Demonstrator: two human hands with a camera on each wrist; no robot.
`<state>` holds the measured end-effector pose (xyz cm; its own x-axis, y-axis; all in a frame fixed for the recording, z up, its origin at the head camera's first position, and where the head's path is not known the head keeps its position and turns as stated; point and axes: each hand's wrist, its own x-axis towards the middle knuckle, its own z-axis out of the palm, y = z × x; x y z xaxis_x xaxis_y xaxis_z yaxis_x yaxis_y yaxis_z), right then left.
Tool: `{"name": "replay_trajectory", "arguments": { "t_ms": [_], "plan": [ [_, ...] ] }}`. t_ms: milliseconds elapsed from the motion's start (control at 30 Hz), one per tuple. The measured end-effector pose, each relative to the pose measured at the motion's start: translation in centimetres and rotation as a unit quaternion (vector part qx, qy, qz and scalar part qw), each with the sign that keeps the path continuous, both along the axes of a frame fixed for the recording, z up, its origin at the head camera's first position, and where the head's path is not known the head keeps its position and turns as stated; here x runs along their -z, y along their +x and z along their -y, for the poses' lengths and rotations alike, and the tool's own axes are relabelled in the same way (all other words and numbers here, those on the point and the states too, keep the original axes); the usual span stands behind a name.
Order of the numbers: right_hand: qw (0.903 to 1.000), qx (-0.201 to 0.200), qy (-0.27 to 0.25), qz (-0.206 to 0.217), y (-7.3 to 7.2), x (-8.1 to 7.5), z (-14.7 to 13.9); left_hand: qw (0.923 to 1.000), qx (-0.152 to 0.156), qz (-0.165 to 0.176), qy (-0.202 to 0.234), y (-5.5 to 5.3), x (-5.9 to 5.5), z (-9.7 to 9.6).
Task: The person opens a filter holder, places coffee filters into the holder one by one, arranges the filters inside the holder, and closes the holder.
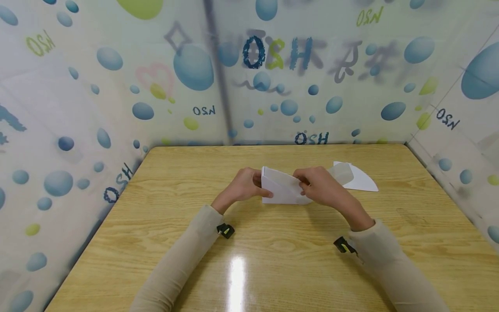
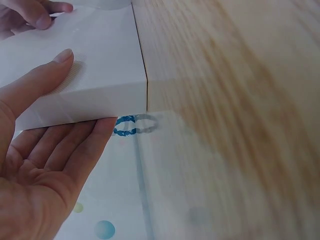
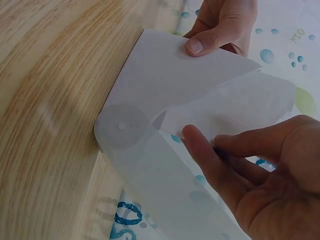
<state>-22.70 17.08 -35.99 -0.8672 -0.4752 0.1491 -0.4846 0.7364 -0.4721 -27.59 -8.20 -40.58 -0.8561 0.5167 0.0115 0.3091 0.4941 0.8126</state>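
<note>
A white box (image 1: 282, 187) with a slanted open edge stands on the wooden table, its narrow end to the left. My left hand (image 1: 246, 184) grips that end, thumb (image 2: 42, 82) on the broad face and fingers round the other side. At the box's right part my right hand (image 1: 321, 186) has thumb and forefinger bent together at the slanted opening, seemingly pinching its edge; the contact is partly hidden. A translucent strip (image 3: 165, 185) with a rounded end overlaps the box's lower corner in the right wrist view and passes beside the right hand.
Behind my right hand lies a white sheet (image 1: 362, 180) with a curved edge, and a translucent rounded piece (image 1: 344, 173) overlaps it. The wooden table (image 1: 187, 182) meets a backdrop (image 1: 156, 117) with printed bubbles and letters at its back and sides.
</note>
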Motion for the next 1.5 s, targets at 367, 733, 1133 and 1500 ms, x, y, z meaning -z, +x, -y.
{"name": "replay_trajectory", "arguments": {
  "t_ms": [367, 733, 1133, 1500],
  "plan": [
    [1.0, -0.007, 0.0, 0.001, 0.1, 0.3, 0.3, 1.0, 0.001, 0.002, 0.0, 0.0, 0.0, 0.0],
    [0.9999, -0.012, -0.001, -0.005, -0.1, 0.8, 0.4, 1.0, 0.0, -0.001, 0.002, -0.1, 0.2, 0.0],
    [0.9997, -0.019, 0.005, 0.016, -0.3, 1.1, 0.6, 1.0, 0.001, -0.005, 0.001, -0.2, 0.1, -0.1],
    [0.9987, -0.031, 0.016, 0.037, -0.2, 1.6, 0.7, 0.9999, 0.002, -0.012, 0.006, -0.1, 0.3, -0.1]
  ]
}}
